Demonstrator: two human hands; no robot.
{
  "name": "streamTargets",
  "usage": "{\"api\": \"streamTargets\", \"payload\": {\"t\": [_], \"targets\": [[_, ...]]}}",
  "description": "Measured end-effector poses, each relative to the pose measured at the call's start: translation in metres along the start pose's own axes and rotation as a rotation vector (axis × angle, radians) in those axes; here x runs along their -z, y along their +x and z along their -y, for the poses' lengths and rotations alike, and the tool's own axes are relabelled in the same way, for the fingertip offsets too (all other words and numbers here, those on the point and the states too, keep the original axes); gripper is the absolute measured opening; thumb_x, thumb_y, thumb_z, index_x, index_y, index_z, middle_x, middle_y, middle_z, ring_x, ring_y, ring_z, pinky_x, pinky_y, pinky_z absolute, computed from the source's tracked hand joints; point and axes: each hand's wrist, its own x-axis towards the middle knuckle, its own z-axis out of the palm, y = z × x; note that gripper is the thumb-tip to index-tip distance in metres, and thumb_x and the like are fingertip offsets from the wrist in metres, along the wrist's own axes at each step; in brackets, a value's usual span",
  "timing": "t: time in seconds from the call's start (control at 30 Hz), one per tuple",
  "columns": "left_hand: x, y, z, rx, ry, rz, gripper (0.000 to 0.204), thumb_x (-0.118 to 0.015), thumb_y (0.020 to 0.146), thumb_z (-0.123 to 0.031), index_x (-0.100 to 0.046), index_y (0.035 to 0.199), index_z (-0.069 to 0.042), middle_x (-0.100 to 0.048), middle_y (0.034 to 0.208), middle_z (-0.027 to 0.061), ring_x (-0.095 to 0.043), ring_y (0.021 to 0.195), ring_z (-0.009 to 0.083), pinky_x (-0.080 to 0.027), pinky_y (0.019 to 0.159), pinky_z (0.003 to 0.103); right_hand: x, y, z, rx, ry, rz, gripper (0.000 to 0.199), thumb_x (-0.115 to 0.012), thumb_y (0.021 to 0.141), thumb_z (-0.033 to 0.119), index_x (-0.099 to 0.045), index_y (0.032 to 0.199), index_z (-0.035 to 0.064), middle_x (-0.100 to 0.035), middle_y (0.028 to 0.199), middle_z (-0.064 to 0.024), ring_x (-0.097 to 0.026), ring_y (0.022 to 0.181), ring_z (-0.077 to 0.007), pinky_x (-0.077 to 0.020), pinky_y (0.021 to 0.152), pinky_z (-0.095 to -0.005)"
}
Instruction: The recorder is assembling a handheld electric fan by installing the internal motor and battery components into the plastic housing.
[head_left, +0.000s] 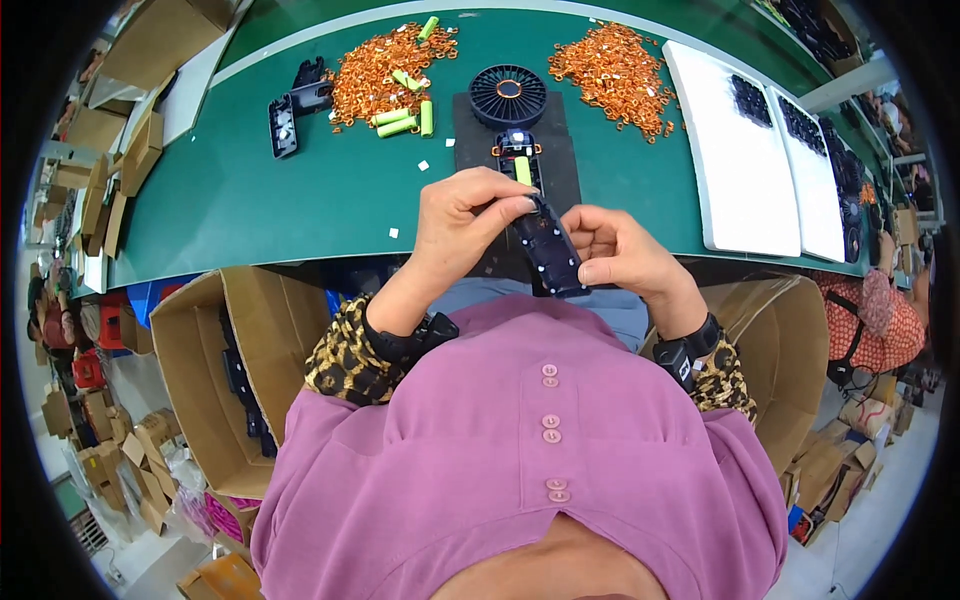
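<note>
Recorder: In the head view, how are the hands found?

Inspector: The far end of a dark shell (pixel 550 250) is pinched between thumb and fingers of the left hand (pixel 452 222). At its near end, the shell's edge is met by the thumb of the right hand (pixel 630 262); whether it is clamped from behind by the curled fingers cannot be told.

Recorder: Where is the shell located?

Inspector: It is held slanted in front of the body, at the near edge of the green table (pixel 300 215), with small white spots noted on its face. Just beyond it, a handle (pixel 517 143) is seen on a black mat (pixel 561 165), partly covered by the left hand, with a green cell (pixel 522 171) set in it. A round black fan head (pixel 508 96) is positioned at the handle's far end.

Recorder: And the surroundings?

Inspector: Small orange loops are heaped in a left pile (pixel 375 75) and a right pile (pixel 612 80). Loose green cells (pixel 396 127) are scattered by the left pile, and black casings (pixel 284 130) are laid farther left. On the right, white foam boards (pixel 735 195) are topped with small black parts (pixel 752 102)
</note>
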Motion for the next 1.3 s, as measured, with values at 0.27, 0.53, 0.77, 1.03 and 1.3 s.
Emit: {"api": "streamTargets", "payload": {"t": [0.27, 0.53, 0.77, 1.03, 1.3], "targets": [[0.011, -0.003, 0.032, -0.243, 0.481, -0.173, 0.023, -0.073, 0.076, -0.012, -0.068, 0.098, -0.006, -0.065, 0.093, 0.0092, -0.06, 0.088, 0.0281, -0.049, 0.077, 0.036, -0.013, 0.018, 0.022, 0.202, -0.509, -0.459, 0.054, -0.077, 0.072, 0.016, -0.051, 0.118, 0.0041, -0.057, 0.104, -0.007, -0.06, 0.087, -0.0122, -0.0495, 0.078, -0.0259], [0.011, -0.012, 0.041, -0.31, 0.55, -0.107, 0.023, -0.073, 0.074, -0.009, -0.067, 0.096, -0.004, -0.065, 0.096, 0.0085, -0.059, 0.088, 0.0265, -0.048, 0.078, 0.035, -0.013, 0.058, 0.007, 0.354, -1.321, -0.746, 0.057, -0.073, 0.07, 0.025, -0.055, 0.12, 0.0037, -0.057, 0.107, -0.0176, -0.064, 0.086, -0.0345, -0.0537, 0.075, -0.04], [0.011, -0.012, 0.043, -0.319, 0.535, -0.117, 0.021, -0.072, 0.074, -0.008, -0.066, 0.094, -0.003, -0.065, 0.096, 0.0085, -0.059, 0.086, 0.0268, -0.049, 0.076, 0.035, -0.023, 0.073, 0.008, 0.37, -1.47, -0.773, 0.052, -0.073, 0.071, 0.027, -0.06, 0.112, -0.0021, -0.057, 0.107, -0.018, -0.064, 0.086, -0.0342, -0.0547, 0.074, -0.0405], [0.01, -0.013, 0.046, -0.346, 0.533, -0.149, 0.018, -0.069, 0.076, -0.005, -0.064, 0.093, -0.003, -0.063, 0.093, 0.0088, -0.057, 0.084, 0.0279, -0.049, 0.074, 0.037, -0.033, 0.08, 0.007, 0.359, -1.583, -0.773, 0.041, -0.069, 0.078, 0.028, -0.061, 0.102, -0.0034, -0.056, 0.102, -0.0178, -0.064, 0.079, -0.0346, -0.055, 0.068, -0.04], [0.009, -0.014, 0.045, -0.33, 0.535, -0.176, 0.021, -0.061, 0.076, 0.005, -0.065, 0.094, -0.003, -0.065, 0.095, 0.0095, -0.059, 0.086, 0.0278, -0.048, 0.075, 0.035, -0.028, 0.084, -0.004, 0.425, -1.703, -0.754, 0.031, -0.06, 0.088, 0.019, -0.058, 0.102, -0.0083, -0.054, 0.101, -0.0182, -0.064, 0.077, -0.033, -0.0549, 0.064, -0.0384]]}}
